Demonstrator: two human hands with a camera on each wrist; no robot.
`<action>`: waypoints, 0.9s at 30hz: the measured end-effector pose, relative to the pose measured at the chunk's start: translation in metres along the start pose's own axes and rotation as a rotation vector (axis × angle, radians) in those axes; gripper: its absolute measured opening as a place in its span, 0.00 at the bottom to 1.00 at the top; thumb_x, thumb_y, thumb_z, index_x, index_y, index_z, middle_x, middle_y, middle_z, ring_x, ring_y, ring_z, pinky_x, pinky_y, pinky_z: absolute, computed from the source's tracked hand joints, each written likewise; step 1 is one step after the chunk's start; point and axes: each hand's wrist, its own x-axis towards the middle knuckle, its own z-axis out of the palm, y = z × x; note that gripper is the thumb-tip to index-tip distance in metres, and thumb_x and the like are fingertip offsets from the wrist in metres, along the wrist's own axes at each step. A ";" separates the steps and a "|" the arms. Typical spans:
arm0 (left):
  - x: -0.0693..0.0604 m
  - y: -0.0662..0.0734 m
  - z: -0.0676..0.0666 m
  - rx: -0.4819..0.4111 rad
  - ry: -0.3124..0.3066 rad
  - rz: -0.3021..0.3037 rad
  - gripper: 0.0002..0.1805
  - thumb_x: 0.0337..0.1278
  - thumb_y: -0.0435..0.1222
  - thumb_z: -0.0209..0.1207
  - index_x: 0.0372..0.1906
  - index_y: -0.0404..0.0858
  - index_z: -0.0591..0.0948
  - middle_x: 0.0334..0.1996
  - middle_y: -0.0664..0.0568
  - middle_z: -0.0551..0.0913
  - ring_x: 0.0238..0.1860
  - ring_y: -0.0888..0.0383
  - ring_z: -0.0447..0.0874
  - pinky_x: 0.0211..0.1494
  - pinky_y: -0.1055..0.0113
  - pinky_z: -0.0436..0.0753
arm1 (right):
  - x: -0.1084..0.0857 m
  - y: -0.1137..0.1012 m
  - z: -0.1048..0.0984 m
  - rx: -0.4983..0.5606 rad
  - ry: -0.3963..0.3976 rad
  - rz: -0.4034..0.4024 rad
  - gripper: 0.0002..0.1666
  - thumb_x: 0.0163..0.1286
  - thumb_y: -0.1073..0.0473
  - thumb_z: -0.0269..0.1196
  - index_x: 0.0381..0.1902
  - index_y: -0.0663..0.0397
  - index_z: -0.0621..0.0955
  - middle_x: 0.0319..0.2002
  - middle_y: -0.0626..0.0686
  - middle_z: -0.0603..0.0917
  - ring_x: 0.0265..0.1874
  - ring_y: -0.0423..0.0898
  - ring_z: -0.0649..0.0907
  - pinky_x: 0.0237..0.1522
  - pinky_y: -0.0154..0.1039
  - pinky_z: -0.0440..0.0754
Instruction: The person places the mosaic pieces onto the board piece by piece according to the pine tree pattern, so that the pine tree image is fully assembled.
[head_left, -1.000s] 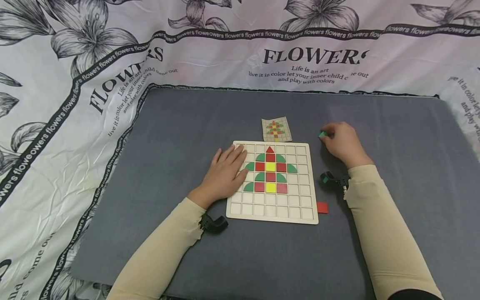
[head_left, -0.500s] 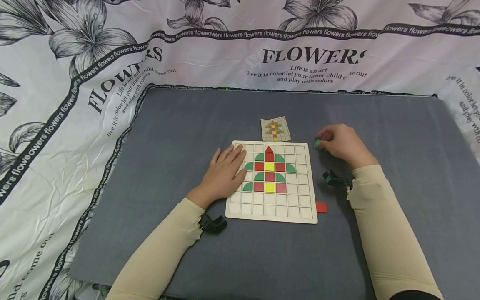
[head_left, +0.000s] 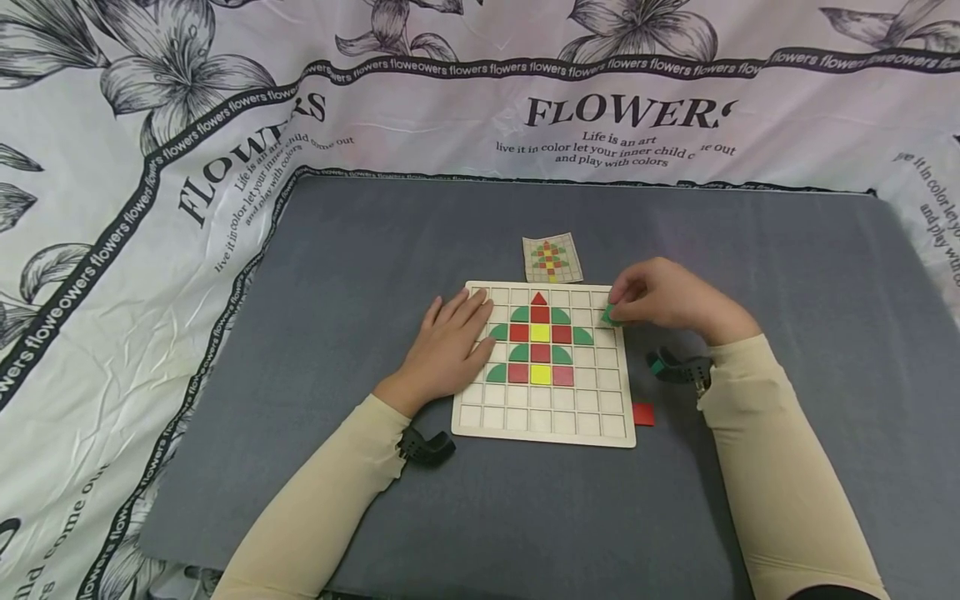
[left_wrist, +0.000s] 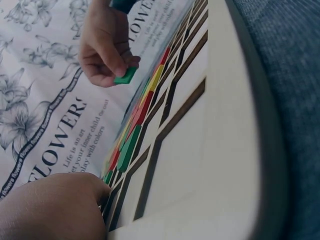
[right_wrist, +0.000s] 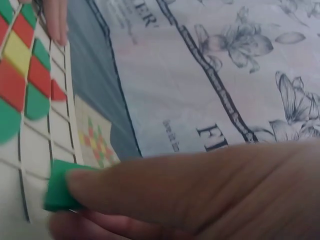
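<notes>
A pale wooden grid board [head_left: 540, 421] lies on the table, its middle cells filled with red, yellow and green tiles in a tree-like pattern. My left hand [head_left: 447, 350] rests spread over the board's left edge, fingers straight. Between thumb and fingertips my right hand [head_left: 667, 296] pinches a green tile [head_left: 611, 315], held just above the board's upper right edge. In the right wrist view the pinched tile [right_wrist: 62, 187] shows close up, partly covered by the thumb. From the left wrist view, the right hand [left_wrist: 106, 47] hovers above the board's surface with the tile.
A small pattern card [head_left: 552, 258] with the same tree picture lies against the board's far edge. Beside the board's lower right edge sits a red tile [head_left: 643, 414]. The grey table [head_left: 375, 242] is bordered by a white flower-printed cloth [head_left: 450, 117].
My right hand, with the green tile pinched, has moved left and toward me, from the table right of the board to over its right edge. The left hand has stayed in place.
</notes>
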 end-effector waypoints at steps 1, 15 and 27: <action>0.000 0.000 0.000 0.000 0.001 0.000 0.35 0.83 0.51 0.44 0.85 0.43 0.58 0.85 0.51 0.52 0.86 0.50 0.42 0.85 0.44 0.37 | 0.000 -0.002 0.002 0.014 -0.027 -0.011 0.09 0.68 0.62 0.73 0.42 0.61 0.86 0.35 0.52 0.89 0.33 0.46 0.87 0.36 0.43 0.83; 0.000 0.001 0.000 0.004 -0.003 -0.001 0.34 0.83 0.51 0.43 0.85 0.43 0.58 0.85 0.51 0.52 0.86 0.51 0.42 0.85 0.45 0.37 | 0.004 -0.017 0.030 0.063 -0.335 -0.118 0.05 0.63 0.69 0.71 0.33 0.58 0.84 0.31 0.50 0.84 0.29 0.45 0.82 0.33 0.39 0.83; 0.001 -0.001 0.002 0.004 0.005 0.003 0.34 0.83 0.51 0.43 0.85 0.43 0.58 0.85 0.51 0.53 0.86 0.51 0.42 0.85 0.45 0.37 | 0.001 -0.030 0.042 0.044 -0.449 -0.087 0.07 0.58 0.76 0.65 0.32 0.61 0.84 0.22 0.49 0.80 0.22 0.42 0.78 0.30 0.38 0.78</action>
